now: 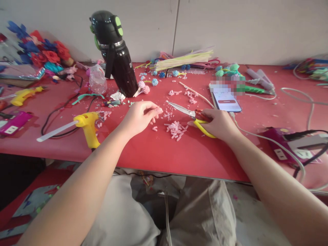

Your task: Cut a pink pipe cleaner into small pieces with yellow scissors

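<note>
My right hand (220, 124) grips a pair of scissors (181, 109) by its yellow and orange handles, the blades pointing left. Opposite the tips, my left hand (139, 118) is closed in a pinch. A tiny pale pink bit (160, 110) shows at its fingertips, too small to make out fully. Between the hands lies a heap of short pink fuzzy snippets (176, 129) on the red table (153, 153). Smaller pink crumbs (167, 115) are scattered just behind the heap. A pale fuzzy stem (197, 92) slants toward the right hand.
A black bottle (120, 65) stands behind my left hand. Yellow glue gun (88, 128) lies left of my forearm. Phone (225, 99) with a cable is beyond my right hand. Pipe cleaners (184, 60) are piled at the wall. A purple power strip (282, 147) sits right.
</note>
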Tool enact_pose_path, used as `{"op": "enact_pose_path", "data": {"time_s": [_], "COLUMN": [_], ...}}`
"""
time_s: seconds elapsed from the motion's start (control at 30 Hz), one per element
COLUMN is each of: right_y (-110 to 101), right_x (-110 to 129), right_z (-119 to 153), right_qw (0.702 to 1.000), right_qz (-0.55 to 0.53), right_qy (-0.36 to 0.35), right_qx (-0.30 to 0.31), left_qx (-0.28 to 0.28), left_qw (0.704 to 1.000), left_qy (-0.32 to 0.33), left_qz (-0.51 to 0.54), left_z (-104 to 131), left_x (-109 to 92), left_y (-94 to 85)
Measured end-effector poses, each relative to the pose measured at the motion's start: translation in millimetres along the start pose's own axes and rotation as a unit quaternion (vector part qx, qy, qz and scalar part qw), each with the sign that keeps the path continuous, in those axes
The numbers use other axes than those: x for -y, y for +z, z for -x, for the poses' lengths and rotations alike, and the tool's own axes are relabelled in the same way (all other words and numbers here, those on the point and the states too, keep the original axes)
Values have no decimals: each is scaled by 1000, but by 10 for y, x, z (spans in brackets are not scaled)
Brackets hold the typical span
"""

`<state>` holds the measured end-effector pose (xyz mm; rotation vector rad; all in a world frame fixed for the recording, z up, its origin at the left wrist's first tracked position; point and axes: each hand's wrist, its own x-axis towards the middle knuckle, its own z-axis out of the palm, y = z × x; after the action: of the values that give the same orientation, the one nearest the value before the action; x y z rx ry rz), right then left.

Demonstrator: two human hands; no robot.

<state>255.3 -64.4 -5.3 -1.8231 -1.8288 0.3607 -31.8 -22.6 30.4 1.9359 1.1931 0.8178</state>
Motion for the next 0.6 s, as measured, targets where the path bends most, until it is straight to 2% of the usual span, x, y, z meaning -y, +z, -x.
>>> {"op": "enact_pose_path", "data": {"time_s": [0.17, 0.33, 0.6], "right_y": [16, 0, 24], "right_x": [-33, -32, -48], "right_z": [-1, 20, 17], "right_qw": [1000, 1000, 999], "right_qz": [-11, -26, -34], "right_qy": [-3, -7, -21], "right_qx": [-7, -5, 10], "left_qx": [-26, -44, -59], "left_qw": [997, 987, 988], "left_qy": [-31, -64, -57], "left_qz": [61, 140, 132], "left_z": [-25, -78, -85], "left_x": [-81, -13, -33], "left_y": [41, 112, 202]}}
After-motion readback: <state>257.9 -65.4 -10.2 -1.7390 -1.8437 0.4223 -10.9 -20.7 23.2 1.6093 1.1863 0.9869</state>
